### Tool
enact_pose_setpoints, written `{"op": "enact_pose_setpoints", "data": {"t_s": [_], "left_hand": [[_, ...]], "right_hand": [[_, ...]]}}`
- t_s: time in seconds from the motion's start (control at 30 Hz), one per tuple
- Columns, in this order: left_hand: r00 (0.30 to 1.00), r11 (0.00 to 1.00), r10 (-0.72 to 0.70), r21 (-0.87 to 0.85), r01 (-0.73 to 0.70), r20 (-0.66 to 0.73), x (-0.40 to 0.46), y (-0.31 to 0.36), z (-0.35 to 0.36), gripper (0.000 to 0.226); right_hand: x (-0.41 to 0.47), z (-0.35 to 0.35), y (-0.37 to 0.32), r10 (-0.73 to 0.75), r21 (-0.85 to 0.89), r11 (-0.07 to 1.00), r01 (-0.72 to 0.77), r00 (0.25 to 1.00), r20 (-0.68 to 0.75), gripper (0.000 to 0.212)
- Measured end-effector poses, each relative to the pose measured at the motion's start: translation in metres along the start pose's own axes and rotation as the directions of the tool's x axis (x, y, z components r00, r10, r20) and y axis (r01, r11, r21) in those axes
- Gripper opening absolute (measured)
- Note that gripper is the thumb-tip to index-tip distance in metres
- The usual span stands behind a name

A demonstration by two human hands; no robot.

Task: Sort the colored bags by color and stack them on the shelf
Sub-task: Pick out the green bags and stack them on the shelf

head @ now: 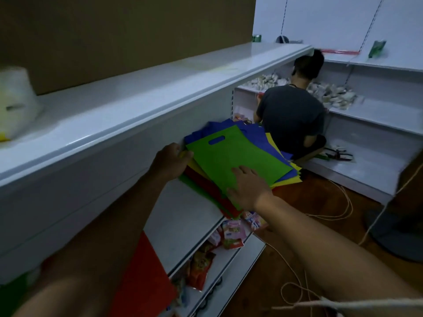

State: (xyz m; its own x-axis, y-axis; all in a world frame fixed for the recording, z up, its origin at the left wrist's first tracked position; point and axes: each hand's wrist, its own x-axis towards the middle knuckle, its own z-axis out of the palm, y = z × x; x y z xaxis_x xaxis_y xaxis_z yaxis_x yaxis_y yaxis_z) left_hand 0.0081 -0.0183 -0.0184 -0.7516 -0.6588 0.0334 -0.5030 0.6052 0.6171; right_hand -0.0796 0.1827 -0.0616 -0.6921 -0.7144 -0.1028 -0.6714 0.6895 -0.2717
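A mixed pile of flat colored bags lies on the white shelf (pixel 183 216) under the long top ledge. A green bag (pixel 235 156) with a cut-out handle is on top; blue bags (pixel 261 136), yellow bags (pixel 286 181) and red bags (pixel 206 186) fan out beneath it. My left hand (pixel 170 160) grips the pile's left edge, thumb on top. My right hand (pixel 248 187) rests flat, fingers straight, on the green bag's near corner. A separate red bag (pixel 144 277) lies on the same shelf nearer to me, partly hidden by my left arm.
A person (pixel 293 117) crouches ahead, facing the corner shelves with small packets (pixel 332 94). Snack packs (pixel 231 234) fill the lower shelf below the pile. Twine (pixel 295 291) loops on the wooden floor at right. A white plastic bag (pixel 16 106) sits on the top ledge.
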Motion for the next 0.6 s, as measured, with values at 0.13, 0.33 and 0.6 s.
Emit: {"op": "enact_pose_setpoints", "data": {"t_s": [0.13,0.33,0.6], "left_hand": [[0.998,0.998,-0.065,-0.026,0.066,0.014,0.028,0.009,0.028,0.049],[0.978,0.970,-0.208,-0.120,0.210,0.033,0.062,0.014,0.075,0.040],[0.930,0.872,-0.357,-0.329,0.364,0.081,0.083,0.011,0.123,0.051]], "right_hand": [[0.040,-0.005,0.036,0.000,0.025,1.000,0.000,1.000,-0.017,0.067],[0.107,-0.011,0.099,0.048,0.050,0.998,-0.048,0.999,0.009,0.069],[0.162,-0.003,0.140,0.099,0.016,0.995,-0.101,0.990,0.102,0.063]]}}
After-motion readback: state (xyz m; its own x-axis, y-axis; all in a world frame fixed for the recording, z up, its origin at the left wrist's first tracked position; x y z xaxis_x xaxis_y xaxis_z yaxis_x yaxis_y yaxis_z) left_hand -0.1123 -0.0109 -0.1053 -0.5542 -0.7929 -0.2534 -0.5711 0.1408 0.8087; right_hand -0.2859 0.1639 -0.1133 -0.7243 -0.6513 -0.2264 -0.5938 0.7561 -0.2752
